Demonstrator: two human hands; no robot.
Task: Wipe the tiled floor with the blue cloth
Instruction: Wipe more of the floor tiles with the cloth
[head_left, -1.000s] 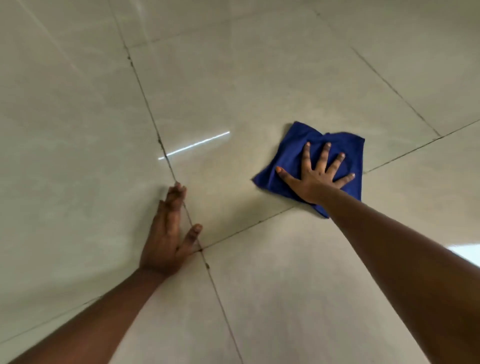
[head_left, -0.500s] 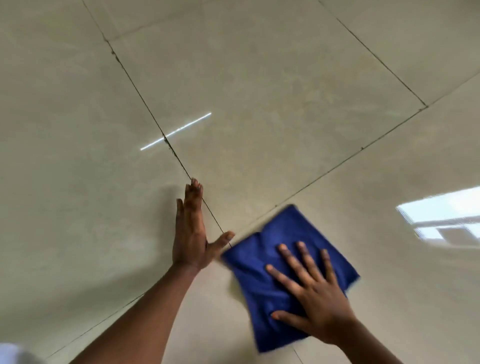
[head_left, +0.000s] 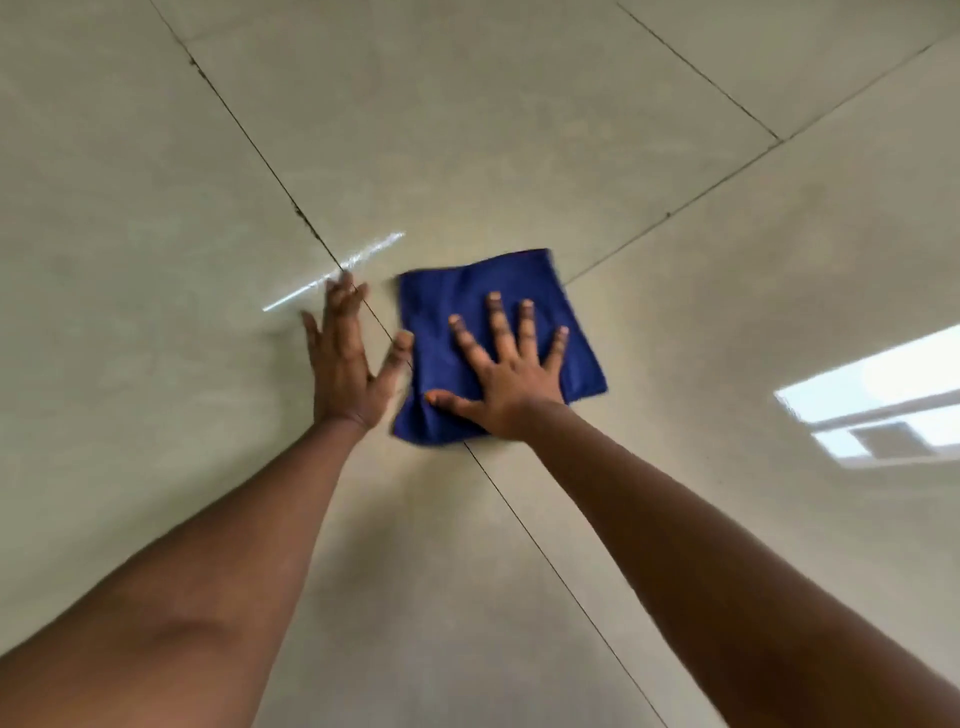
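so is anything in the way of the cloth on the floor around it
Only the left hand: it lies flat on the tiled floor right beside the blue cloth, its thumb at the cloth's left edge. The right hand presses the cloth flat. Ahead and to the right, nothing visible blocks it.

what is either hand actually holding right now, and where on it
Nothing is gripped. The right hand presses flat, fingers spread, on the blue cloth; the left hand rests flat on the tiled floor.

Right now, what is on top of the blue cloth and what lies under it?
The right hand presses flat on the blue cloth, fingers spread. Under the cloth is the tiled floor; a grout line runs beneath it, and the tile joints where lines meet are covered.
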